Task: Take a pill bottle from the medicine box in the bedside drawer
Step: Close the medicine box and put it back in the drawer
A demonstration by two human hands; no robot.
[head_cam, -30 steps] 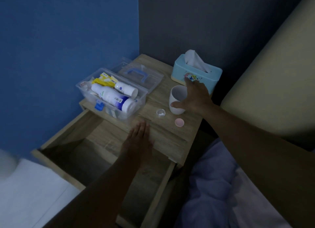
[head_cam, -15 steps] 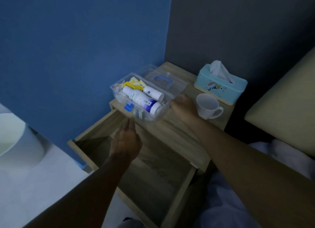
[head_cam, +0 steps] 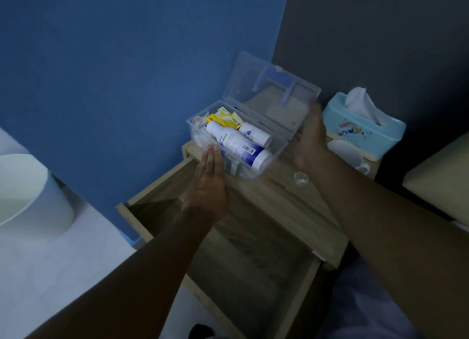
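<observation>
The clear plastic medicine box (head_cam: 278, 149) stands on the bedside table's top, above the open wooden drawer (head_cam: 243, 252). Inside lie a large white bottle with a blue end (head_cam: 236, 143), a smaller white pill bottle (head_cam: 253, 133) and yellow packets (head_cam: 223, 116). Its lid (head_cam: 253, 95), with a blue handle, is tilted half up. My right hand (head_cam: 309, 141) grips the lid's right end. My left hand (head_cam: 208, 186) is flat and open, fingertips against the box's front left corner. The drawer looks bare inside.
A light-blue tissue box (head_cam: 365, 133) and a white mug (head_cam: 345, 153) stand to the right of the box. A small clear cap (head_cam: 300, 178) lies on the tabletop by my right wrist. A white bin (head_cam: 30, 194) is on the floor at left; bedding lies at right.
My right hand left the mug and went to the medicine box; the lid, flat open before, now stands half raised. My left hand moved up from the drawer to the box front.
</observation>
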